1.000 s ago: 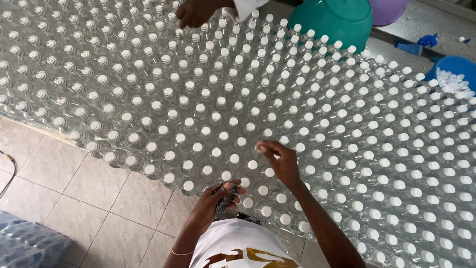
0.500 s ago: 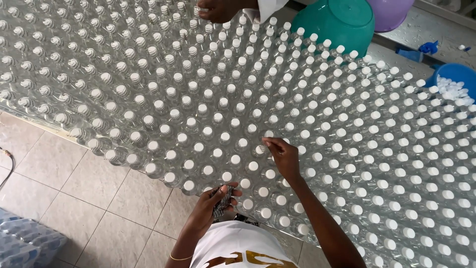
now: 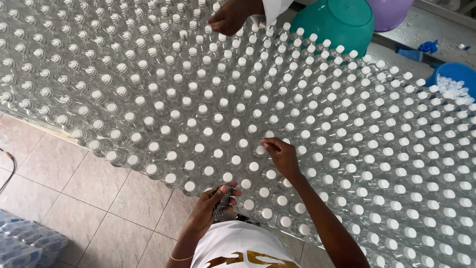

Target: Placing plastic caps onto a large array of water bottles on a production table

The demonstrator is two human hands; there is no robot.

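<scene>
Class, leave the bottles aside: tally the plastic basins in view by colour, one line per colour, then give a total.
Teal basin: 1
Purple basin: 1
Blue basin: 1
Total: 3

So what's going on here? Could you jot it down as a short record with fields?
Setting: table packed with clear plastic bottles, most with white caps
Right hand: fingertips on the cap of one bottle
Left hand: holds a dark textured object
Other person: a hand at the far side
Nearby: teal bowl, blue tub of caps
</scene>
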